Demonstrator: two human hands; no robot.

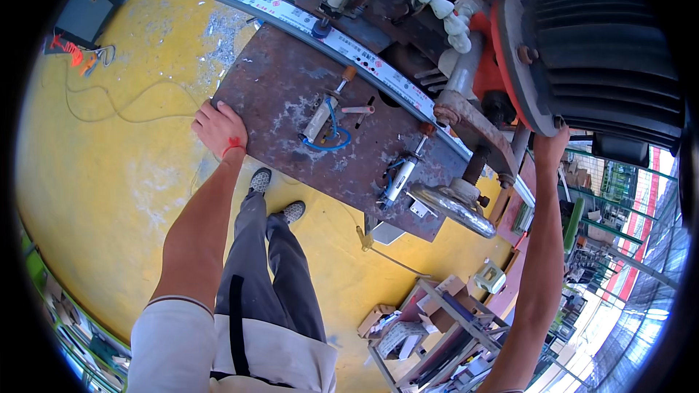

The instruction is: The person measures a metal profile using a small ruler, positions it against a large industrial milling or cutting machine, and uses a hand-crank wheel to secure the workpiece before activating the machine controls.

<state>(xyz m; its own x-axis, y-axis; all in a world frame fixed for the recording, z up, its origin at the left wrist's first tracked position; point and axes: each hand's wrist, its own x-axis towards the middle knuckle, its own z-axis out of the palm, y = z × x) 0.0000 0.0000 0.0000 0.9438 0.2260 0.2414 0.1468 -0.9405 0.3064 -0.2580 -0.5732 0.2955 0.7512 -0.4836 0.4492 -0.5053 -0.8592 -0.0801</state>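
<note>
One big black motor [611, 51] sits close by on the right, with one round metal wheel [460, 214] tilted near it. The right arm [542, 262] reaches far out, and the right hand [551, 147] touches the motor's lower edge; most fingers are hidden, so I cannot tell if they hold it. The left arm [193, 236] stretches out too, and the left hand [220, 129] rests on the edge of a brown table [266, 102], fingers close together and a bit bent. Two silver cylinders [318, 120] sit on the table, beside one long white strip [269, 7] that runs across it. Lower, on the yellow floor [109, 196], are two shoes [295, 211] and one rack [384, 370] with cardboard boxes [459, 298] and things too small to tell
</note>
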